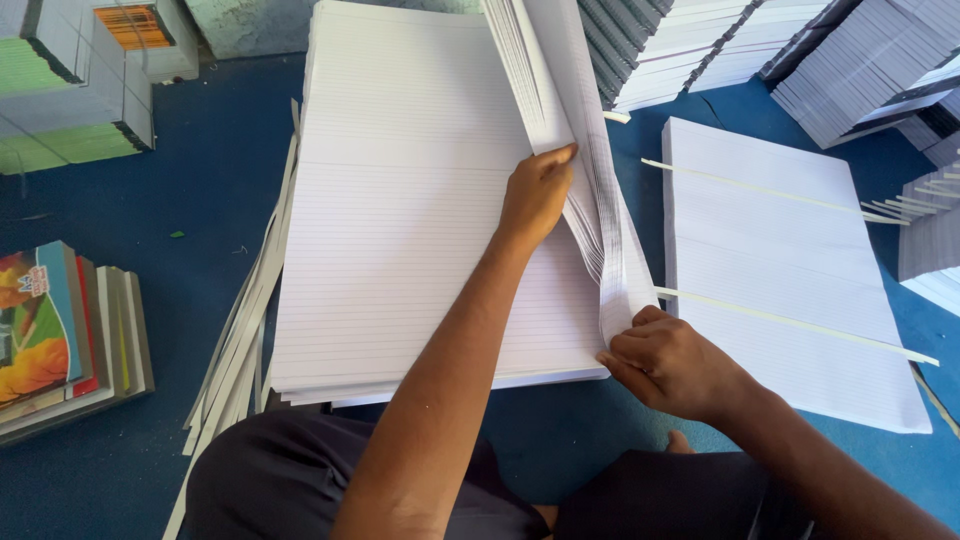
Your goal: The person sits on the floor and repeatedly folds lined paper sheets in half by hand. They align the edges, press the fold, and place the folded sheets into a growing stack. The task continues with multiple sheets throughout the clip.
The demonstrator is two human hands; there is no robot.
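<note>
Ruled paper sheets (420, 200), stacked in a tall white pile on the blue floor (200, 200) directly in front of the seated person, whose dark-clothed lap fills the bottom edge of the head view. Nearest the camera, the right hand (670, 365) is closed in a pinch on the lower corner of a lifted sheaf of sheets (600, 200), fingers curled tight around the paper edge. Slightly farther, the left hand (535, 195) reaches over the pile, its fingers tucked in among the fanned edges of the same sheaf and gripping it, so that the sheaf stands curved up off the right-hand side of the stack. Loose paper strips (235, 350) lie spilled along the left edge of the pile. At left, a stack of books with colourful covers (60, 335) rests on the floor, well apart from the pile. At right, a second white paper pile (790, 300) lies flat with two thin strips across it. Farthest away, grey-edged bound stacks (780, 50) lean at upper right, and green-tinted paper blocks (70, 90) sit at upper left.
</note>
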